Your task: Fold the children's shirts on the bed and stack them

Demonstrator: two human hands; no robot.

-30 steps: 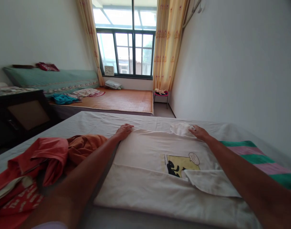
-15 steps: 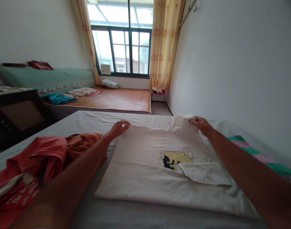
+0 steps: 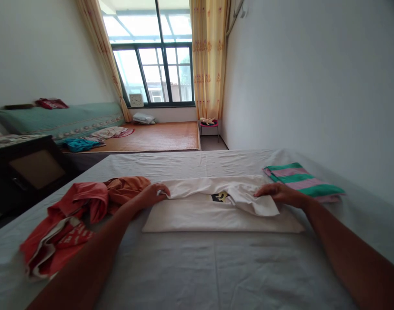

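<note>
A cream T-shirt (image 3: 197, 215) lies partly folded on the grey-white sheet, its far part turned over toward me. Only a strip of its yellow-and-black print shows between the folds. At the turned-over layer's left end, my left hand (image 3: 154, 194) is closed on the fabric. On the other side, my right hand (image 3: 279, 194) pinches the cloth beside a loose flap that looks like a sleeve. Left of the shirt are a crumpled red garment (image 3: 77, 202) and an orange-brown garment (image 3: 127, 191). Beyond my right hand rests a folded green-and-pink striped cloth (image 3: 303, 178).
The sheet (image 3: 197, 267) covers the surface under the clothes, with a white wall (image 3: 313, 86) along the right. A dark cabinet (image 3: 35, 168) stands at the left. Farther off are a mat-covered bed (image 3: 164, 137), a small stool (image 3: 210, 124) and a window (image 3: 154, 73).
Both hands have brought the shirt's far edge toward me, folding it over and covering most of the print. The view has shifted, showing more of the striped cloth.
</note>
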